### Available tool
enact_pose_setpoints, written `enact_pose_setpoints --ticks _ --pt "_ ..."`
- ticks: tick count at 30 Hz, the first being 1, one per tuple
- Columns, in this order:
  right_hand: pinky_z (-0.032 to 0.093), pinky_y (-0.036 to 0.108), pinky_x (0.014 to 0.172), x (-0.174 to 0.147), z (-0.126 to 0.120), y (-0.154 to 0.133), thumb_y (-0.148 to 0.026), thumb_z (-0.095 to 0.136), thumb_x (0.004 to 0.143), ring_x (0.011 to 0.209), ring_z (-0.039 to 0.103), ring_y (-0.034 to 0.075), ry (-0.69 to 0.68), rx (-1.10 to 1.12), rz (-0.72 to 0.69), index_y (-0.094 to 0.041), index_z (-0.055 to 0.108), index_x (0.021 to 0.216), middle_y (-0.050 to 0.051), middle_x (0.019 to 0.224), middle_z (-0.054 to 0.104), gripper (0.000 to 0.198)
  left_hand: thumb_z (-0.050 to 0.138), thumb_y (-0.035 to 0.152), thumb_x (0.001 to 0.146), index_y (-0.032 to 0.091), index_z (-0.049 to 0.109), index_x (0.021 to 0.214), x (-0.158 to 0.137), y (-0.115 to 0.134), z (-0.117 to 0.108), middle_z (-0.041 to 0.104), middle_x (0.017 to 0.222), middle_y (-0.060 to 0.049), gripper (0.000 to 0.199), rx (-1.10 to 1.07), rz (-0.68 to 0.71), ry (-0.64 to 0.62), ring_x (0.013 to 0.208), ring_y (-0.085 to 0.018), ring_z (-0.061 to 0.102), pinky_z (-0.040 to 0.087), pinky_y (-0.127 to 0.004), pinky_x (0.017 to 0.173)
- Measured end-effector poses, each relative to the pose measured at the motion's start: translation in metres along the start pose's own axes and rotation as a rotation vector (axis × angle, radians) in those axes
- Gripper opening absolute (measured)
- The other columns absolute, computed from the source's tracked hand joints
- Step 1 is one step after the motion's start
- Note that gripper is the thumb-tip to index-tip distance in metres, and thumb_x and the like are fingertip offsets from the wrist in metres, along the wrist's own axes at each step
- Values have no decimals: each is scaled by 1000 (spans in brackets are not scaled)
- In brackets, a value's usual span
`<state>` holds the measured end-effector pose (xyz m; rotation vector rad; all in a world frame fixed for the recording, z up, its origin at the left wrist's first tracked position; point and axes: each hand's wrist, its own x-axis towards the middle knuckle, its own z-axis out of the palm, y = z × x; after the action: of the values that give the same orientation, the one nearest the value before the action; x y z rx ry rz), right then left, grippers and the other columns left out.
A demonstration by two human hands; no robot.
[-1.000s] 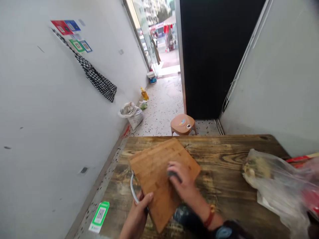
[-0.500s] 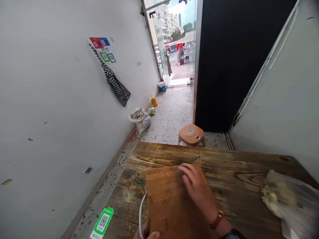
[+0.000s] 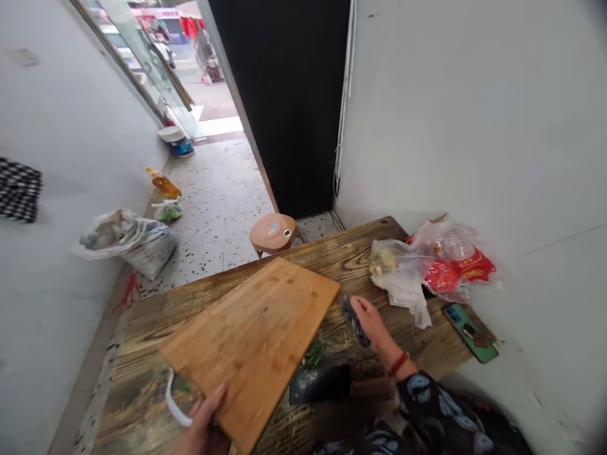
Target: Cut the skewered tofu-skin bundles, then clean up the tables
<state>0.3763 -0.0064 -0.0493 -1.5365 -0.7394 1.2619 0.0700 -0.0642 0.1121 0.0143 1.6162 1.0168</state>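
My left hand [image 3: 205, 420] grips the near edge of a wooden cutting board [image 3: 265, 309], thumb on top. The board is tilted up off the table, and a pale curved handle [image 3: 174, 398] sticks out from its left edge. My right hand [image 3: 374, 325], to the right of the board, is closed on a crumpled dark grey cloth [image 3: 356, 322]. A cleaver [image 3: 322, 383] with a wooden handle lies on the table below that hand. Green scraps [image 3: 313, 355] lie between the cleaver and the board, partly hidden by the board.
On the wooden table [image 3: 165, 316], a clear bag with pale food [image 3: 384, 260] and red packaging [image 3: 446, 272] sit at the back right. A green phone [image 3: 469, 332] lies at the right edge. A stool [image 3: 272, 232] stands behind the table; a white sack [image 3: 147, 243] is on the floor.
My right hand has come off the board's surface and moved right with the dark cloth. The board has turned and tilts differently. My view has swung right and down, bringing the cleaver and phone into sight.
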Motion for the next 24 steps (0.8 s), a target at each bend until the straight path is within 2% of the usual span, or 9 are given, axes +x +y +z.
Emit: enact_pose_setpoints --ticks 3,5,8,10,14,17,21,24 --pt "50 39 85 -35 20 1 -64 60 75 87 67 23 -227 253 191 -20 69 95 5 89 73 49 69 9 69 17 67 106 18 -16 62 75 99 -3 38 -59 154 -115 90 -19 71 59 -21 70" --pt "50 41 89 -42 44 -8 -60 64 75 93 67 23 -326 447 199 -21 66 105 4 97 73 49 65 5 72 17 67 102 29 -31 100 75 98 -2 33 -94 211 -234 88 -16 71 58 -19 71" --pt "50 42 94 -34 65 -24 -49 75 68 98 67 23 -257 630 153 -22 61 110 5 107 71 52 65 6 74 16 66 104 44 -52 142 75 96 -3 32 -118 215 -350 85 -16 71 57 -22 72" --pt "51 43 92 -21 59 -29 -44 80 63 96 68 24 -192 670 168 -21 61 106 5 103 73 53 66 6 74 15 66 106 51 -67 160 75 96 -4 34 -134 174 -378 85 -16 71 57 -24 76" --pt "54 44 86 8 13 -17 -40 81 57 93 69 28 -205 631 213 -18 63 98 6 93 75 49 64 7 79 13 63 110 63 -104 183 74 102 -7 31 -161 109 -485 92 -17 69 53 -27 86" --pt "54 43 86 24 -21 4 -38 80 58 93 69 28 -228 566 221 -17 65 97 6 91 75 47 61 11 83 12 63 105 73 -135 190 73 102 -9 22 -151 39 -582 92 -18 70 53 -30 85" --pt "54 42 84 41 -50 33 -40 75 62 93 69 27 -248 498 226 -17 66 98 6 90 75 44 68 18 80 13 62 92 90 -160 184 74 91 -9 14 -71 -81 -612 83 -20 71 56 -31 78" --pt "56 40 80 57 -66 49 -42 73 63 88 70 26 -230 369 228 -18 66 96 6 86 75 41 64 21 83 12 60 89 105 -163 173 73 88 -11 12 -80 -96 -556 85 -22 72 56 -32 78"
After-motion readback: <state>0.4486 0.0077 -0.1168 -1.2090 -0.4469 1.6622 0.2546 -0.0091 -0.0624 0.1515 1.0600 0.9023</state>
